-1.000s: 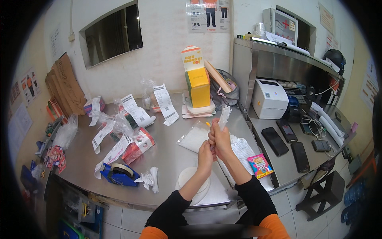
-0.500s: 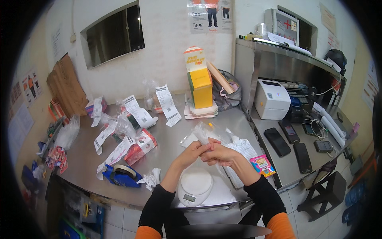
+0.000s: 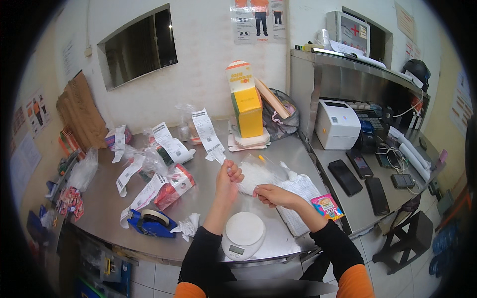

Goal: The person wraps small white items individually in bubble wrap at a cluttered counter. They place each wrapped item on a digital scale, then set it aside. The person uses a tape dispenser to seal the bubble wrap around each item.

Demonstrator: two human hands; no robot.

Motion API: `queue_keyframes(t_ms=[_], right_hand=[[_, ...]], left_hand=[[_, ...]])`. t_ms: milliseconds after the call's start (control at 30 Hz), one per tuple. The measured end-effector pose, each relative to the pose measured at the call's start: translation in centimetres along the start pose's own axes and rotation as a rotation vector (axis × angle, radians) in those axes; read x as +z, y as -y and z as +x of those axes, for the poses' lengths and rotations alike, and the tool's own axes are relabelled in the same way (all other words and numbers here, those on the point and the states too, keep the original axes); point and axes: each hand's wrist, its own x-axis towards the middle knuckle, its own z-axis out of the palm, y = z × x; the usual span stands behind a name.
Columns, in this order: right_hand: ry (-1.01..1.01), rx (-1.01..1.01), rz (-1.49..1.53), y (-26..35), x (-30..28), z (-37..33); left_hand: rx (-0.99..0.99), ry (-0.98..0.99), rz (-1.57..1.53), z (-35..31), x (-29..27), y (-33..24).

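Observation:
My left hand [image 3: 229, 174] is closed in a fist above the steel counter, with whitish twisted plastic sticking up from the top of it. Beside it hangs or lies a clear plastic bag [image 3: 253, 175] with pale contents I cannot make out. My right hand [image 3: 274, 194] is lower and to the right, its fingers pinched at the bag's near edge. A white kitchen scale [image 3: 244, 229] stands just below both hands, with nothing on its plate. Right of the bag are a white patterned pad or cloth [image 3: 300, 191] and a small pink packet [image 3: 327, 206].
Left on the counter [image 3: 114, 198] are a blue tape dispenser [image 3: 151, 222], crumpled white paper [image 3: 187, 226], a red box [image 3: 174, 187] and bagged parcels with receipts [image 3: 171, 143]. A yellow carton [image 3: 248, 116] stands behind. To the right are a label printer [image 3: 338, 124] and several phones [image 3: 344, 177].
My hands were together over the bag and have come apart. The left one moved left and up with the plastic end; the right one stayed lower, near the bag.

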Motion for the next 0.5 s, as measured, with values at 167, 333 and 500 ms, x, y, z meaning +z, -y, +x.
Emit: queue_keyframes(t_ms=[167,333,500], right_hand=[[-0.167,-0.432,-0.865,-3.2,-7.5,-1.8],[-0.379,-0.084,-0.96,-5.7,-9.6,-0.8],[-0.46,-0.373,-1.021,-2.7,-6.8,-1.3]], left_hand=[[-0.114,-0.084,0.113,-0.8,-0.6,-1.4],[-0.32,-0.08,0.15,-2.9,1.4,-0.4],[-0.514,-0.015,0.214,-6.0,3.2,1.3]])
